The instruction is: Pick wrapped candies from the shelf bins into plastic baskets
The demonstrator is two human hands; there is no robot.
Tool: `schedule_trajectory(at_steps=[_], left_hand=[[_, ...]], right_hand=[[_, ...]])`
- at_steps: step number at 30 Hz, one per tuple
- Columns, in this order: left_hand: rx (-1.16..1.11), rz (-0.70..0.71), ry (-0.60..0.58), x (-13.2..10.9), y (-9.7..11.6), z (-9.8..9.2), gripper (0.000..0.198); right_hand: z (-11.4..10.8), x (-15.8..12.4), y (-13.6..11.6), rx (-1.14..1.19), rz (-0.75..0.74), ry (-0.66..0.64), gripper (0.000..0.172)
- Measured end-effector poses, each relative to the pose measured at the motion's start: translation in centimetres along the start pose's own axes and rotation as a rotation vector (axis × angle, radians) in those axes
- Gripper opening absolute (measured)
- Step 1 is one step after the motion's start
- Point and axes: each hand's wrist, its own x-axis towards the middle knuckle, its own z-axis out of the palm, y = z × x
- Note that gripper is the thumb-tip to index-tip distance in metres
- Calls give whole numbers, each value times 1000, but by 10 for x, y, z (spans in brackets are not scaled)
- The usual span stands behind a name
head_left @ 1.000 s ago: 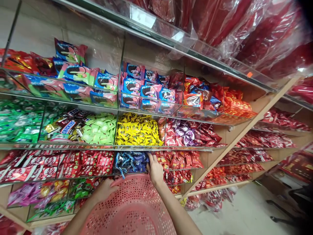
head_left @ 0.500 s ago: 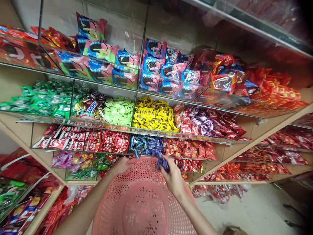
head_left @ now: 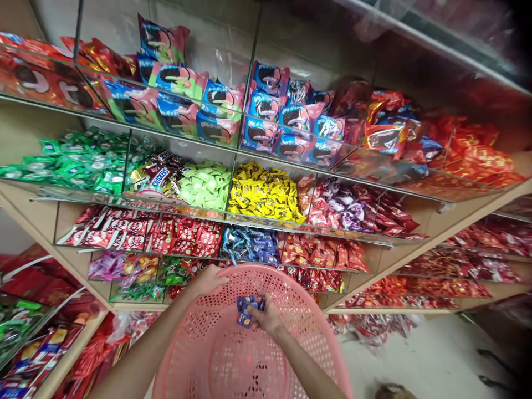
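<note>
A large pink plastic basket with a perforated wall is tilted toward the shelves below me. My left hand grips its upper left rim, fingers over the edge. Inside the basket's opening is my right hand, closed on several small dark blue candy packets. Beyond the rim, more blue candies fill a shelf compartment. Red-wrapped candies lie on either side of them.
Tiered wooden shelves with clear dividers hold yellow candies, green candies and blue-pink cookie packs. A slanted wooden panel separates further red packets at right. Pale floor shows at lower right.
My right hand has moved down and left from the rim into the basket, carrying the blue candy packets. My left hand stays on the rim.
</note>
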Motion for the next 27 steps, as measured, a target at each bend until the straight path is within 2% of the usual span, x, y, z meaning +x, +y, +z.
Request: schedule_trajectory(at_steps=[5,10,13,16,19,21,24,27], left_hand=[[-1,11,3,1,-3,1,37],[28,-2,6,-2,-3,0,37],[54,-22,7,-4,-6,1,35],[54,-3,-6,-5,-9,2,37],[51,1,-6,-7,-9,3,39],[62,-13,5,-9,-7,3,39],[61,-21,36,-11,-3,1,37],[45,-31,50,-12,-3,-2,35]], right_hand=[[8,-7,3,-93,-66,41,72],[4,-26,-5,-612,-207,206,61],[-7,-39,-32,-877,-273,222,54],[-25,-42,-77,-1052,-350,296,52],[-42,-31,-121,-1211,-449,388,59],[-50,-19,-142,-1313,-509,408,70],[-54,1,-161,-1428,-508,369,86],[-57,18,-169,-1482,-483,306,88]])
